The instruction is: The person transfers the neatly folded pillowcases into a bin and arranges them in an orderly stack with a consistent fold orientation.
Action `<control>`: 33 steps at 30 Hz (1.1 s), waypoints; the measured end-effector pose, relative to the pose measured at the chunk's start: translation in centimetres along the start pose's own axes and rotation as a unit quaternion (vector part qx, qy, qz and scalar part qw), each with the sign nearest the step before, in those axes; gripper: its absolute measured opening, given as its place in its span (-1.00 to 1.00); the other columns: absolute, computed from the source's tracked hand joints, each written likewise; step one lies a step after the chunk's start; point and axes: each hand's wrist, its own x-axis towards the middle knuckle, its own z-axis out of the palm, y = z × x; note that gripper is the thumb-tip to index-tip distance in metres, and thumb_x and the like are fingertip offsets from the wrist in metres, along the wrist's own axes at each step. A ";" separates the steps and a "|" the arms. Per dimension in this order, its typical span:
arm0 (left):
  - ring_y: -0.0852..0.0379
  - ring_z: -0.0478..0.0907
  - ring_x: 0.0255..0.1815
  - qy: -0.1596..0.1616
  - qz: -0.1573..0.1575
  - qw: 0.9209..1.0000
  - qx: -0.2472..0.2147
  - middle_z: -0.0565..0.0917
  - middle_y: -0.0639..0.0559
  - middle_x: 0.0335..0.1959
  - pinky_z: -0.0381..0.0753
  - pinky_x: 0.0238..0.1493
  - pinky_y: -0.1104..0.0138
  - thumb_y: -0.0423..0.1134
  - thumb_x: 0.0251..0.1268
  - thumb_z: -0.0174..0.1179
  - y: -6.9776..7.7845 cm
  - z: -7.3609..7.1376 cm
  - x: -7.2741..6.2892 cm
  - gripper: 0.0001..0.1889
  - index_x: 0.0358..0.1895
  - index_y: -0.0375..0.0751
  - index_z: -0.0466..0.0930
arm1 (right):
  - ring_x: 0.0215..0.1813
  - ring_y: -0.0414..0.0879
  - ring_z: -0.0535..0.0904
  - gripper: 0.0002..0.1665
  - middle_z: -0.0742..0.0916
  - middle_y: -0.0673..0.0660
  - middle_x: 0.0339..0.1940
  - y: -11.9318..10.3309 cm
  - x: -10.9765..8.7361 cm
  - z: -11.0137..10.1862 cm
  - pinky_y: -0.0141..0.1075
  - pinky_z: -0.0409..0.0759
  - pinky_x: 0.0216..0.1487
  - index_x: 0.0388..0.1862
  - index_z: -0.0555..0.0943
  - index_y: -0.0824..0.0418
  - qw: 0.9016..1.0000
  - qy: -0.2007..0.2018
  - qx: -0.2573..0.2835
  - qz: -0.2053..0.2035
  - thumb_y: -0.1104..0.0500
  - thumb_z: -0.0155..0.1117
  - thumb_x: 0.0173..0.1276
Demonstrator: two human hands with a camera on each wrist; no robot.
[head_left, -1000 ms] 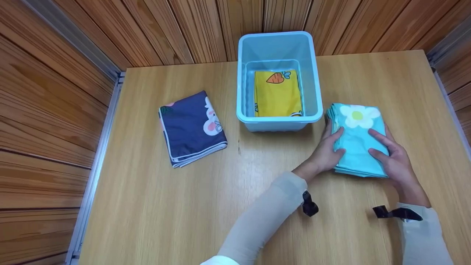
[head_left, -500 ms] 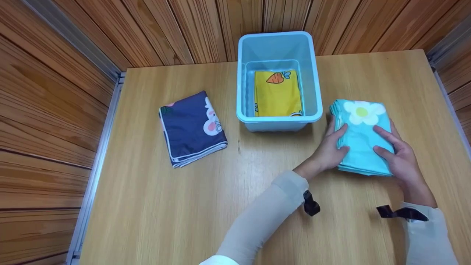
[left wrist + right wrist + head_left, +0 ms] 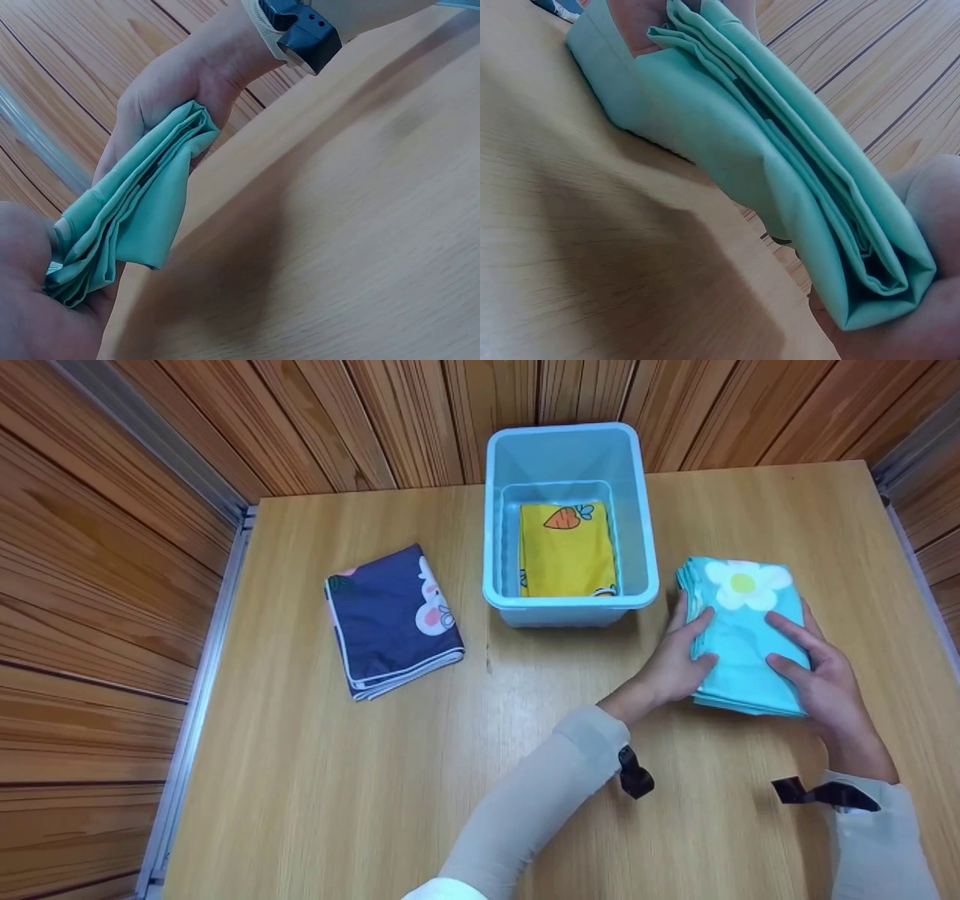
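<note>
A folded turquoise cloth (image 3: 750, 652) with a white flower print is held between both hands at the right of the table. My left hand (image 3: 675, 660) grips its left edge, thumb on top and fingers underneath. On the opposite edge my right hand (image 3: 829, 679) grips it the same way. Both wrist views show the cloth (image 3: 142, 202) raised off the tabletop, its layered folds facing the cameras and a shadow below. The undersides of the fingers are mostly hidden in the head view.
A light blue plastic bin (image 3: 495, 525) stands at the back centre with a folded yellow cloth (image 3: 566, 559) inside. Left of it lies a folded navy cloth (image 3: 390, 622) with a rabbit print. Wooden plank walls (image 3: 420, 420) border the table (image 3: 375, 787).
Both hands have shifted slightly right and away from the body, carrying the turquoise cloth with them. The bin, yellow cloth and navy cloth stay where they were.
</note>
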 end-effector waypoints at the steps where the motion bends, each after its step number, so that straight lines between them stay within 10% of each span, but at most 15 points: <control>1: 0.36 -0.33 0.64 0.000 0.000 1.000 -0.002 -0.34 0.31 0.68 0.10 0.43 0.58 -0.29 0.54 0.14 0.1 0.0 0.0 -0.31 0.63 0.08 0.10 | 0.64 -0.30 -0.45 -0.37 -0.16 -0.18 0.70 -0.1 0.0 0.0 -0.51 -0.44 0.52 0.60 0.28 0.04 1.000 0.001 0.001 -0.002 0.32 -0.01 0.62; 10: 0.38 -0.27 0.63 0.001 0.003 1.000 -0.028 -0.31 0.32 0.68 0.18 0.38 0.60 -0.33 0.52 0.15 0.6 -0.1 -0.1 -0.30 0.62 0.05 0.13 | 0.67 -0.21 -0.40 -0.38 -0.11 -0.04 0.72 -0.2 -0.1 0.2 -0.52 -0.35 0.53 0.53 0.39 0.19 0.995 -0.003 0.072 -0.063 0.45 0.05 0.53; 33: 0.43 -0.25 0.62 0.001 0.010 1.000 -0.017 -0.29 0.38 0.67 0.30 0.31 0.62 -0.27 0.52 0.16 2.4 -0.6 -0.6 -0.30 0.62 0.12 0.13 | 0.67 -0.17 -0.43 -0.39 -0.11 -0.08 0.72 -2.0 -0.7 0.1 -0.55 -0.15 0.52 0.51 0.42 0.19 0.992 0.008 0.111 -0.062 0.43 0.09 0.52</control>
